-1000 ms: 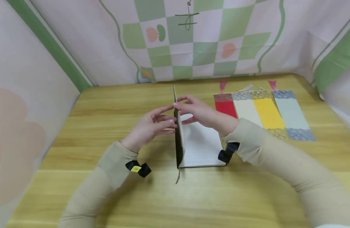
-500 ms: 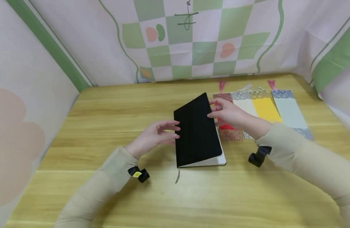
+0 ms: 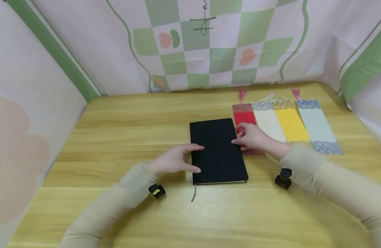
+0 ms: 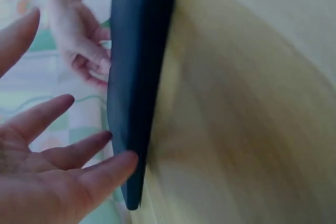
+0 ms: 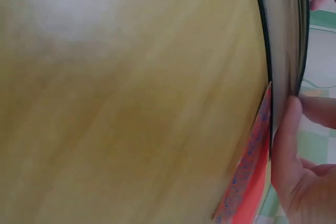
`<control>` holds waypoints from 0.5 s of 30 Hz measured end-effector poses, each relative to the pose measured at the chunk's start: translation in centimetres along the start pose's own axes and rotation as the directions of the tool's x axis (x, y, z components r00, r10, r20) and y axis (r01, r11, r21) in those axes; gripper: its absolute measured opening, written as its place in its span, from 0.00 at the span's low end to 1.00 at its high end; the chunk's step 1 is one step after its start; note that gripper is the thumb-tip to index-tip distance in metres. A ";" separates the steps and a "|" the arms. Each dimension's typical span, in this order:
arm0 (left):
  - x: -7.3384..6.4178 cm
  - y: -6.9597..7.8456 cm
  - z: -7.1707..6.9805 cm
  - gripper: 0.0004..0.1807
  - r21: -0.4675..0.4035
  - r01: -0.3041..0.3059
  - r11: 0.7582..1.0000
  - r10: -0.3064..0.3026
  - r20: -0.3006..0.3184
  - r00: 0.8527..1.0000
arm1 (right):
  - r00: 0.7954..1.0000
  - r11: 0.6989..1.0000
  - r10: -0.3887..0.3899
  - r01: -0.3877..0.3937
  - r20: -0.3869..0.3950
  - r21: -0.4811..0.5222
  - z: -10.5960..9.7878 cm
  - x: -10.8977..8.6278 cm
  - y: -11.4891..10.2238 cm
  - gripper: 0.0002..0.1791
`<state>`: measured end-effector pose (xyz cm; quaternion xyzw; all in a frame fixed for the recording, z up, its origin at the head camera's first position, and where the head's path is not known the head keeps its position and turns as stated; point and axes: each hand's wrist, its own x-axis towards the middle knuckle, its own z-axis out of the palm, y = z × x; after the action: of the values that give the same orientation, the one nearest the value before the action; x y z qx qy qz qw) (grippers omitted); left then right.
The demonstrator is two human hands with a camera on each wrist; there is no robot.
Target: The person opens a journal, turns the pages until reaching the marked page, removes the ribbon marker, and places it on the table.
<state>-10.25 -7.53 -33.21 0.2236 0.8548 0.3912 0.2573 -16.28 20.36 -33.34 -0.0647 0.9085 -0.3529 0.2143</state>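
A black notebook [image 3: 218,155] lies closed on the wooden table, its grey ribbon [image 3: 194,193] trailing from the bottom of the spine. My right hand [image 3: 251,137] pinches the cover at the right edge; in the right wrist view its thumb and finger [image 5: 286,140] meet at the cover beside the page edges. Over the spine side reaches my left hand [image 3: 175,160], its fingers extended and spread, thumb apart. The left wrist view shows those fingers [image 4: 113,174] close by the spine. Partly beneath my right hand is a red bookmark [image 3: 244,117] with a pink tassel.
Right of the red bookmark lie a white bookmark [image 3: 269,124], a yellow bookmark [image 3: 292,124] and a pale blue bookmark [image 3: 317,124], each with patterned ends. Behind the table [image 3: 131,113] hangs a green-checked cloth [image 3: 195,62].
The notebook's cover has swung from upright over to the right and down, closing it. My right hand moved right and lower with it; my left hand moved down onto the spine side.
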 end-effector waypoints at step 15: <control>-0.1 0.4 1.2 0.40 0.320 -0.076 0.944 0.043 0.110 0.993 | 0.979 0.951 -0.184 0.155 -0.087 -0.267 0.9 -1.0 0.0 0.31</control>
<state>-9.36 -6.68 -33.55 0.3081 0.8861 0.2415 0.2480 -14.98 20.11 -33.55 -0.1502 0.9484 -0.2513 0.1221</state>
